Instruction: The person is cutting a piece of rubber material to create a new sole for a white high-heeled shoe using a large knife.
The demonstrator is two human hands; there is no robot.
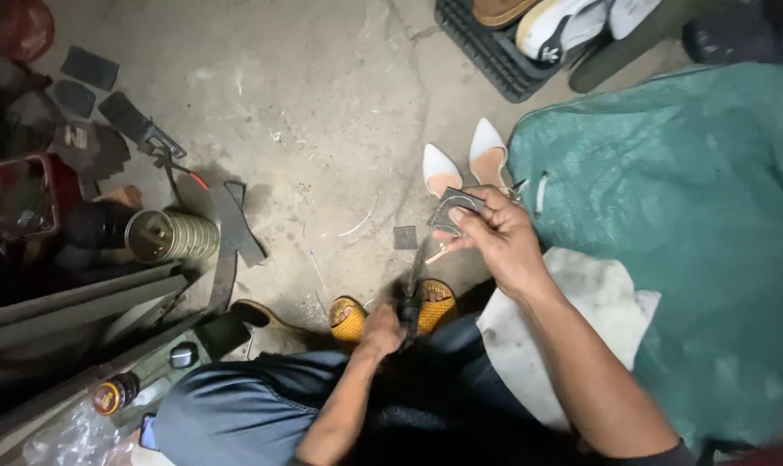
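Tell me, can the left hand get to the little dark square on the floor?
Probably yes. The left hand grips a dark tool handle, so it is busy, but the small dark square lies on bare concrete floor just beyond it, with nothing lying between them.

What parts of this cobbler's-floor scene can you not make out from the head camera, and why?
- Knife blade: thin, dark; its edge is too small to make out.
- Left hand: wraps the handle, hiding it.
- Dark curved piece: partly covered by the right hand fingers.
- White shoes: heels hidden behind the hand.
- Crate of shoes: cut off by the top edge.
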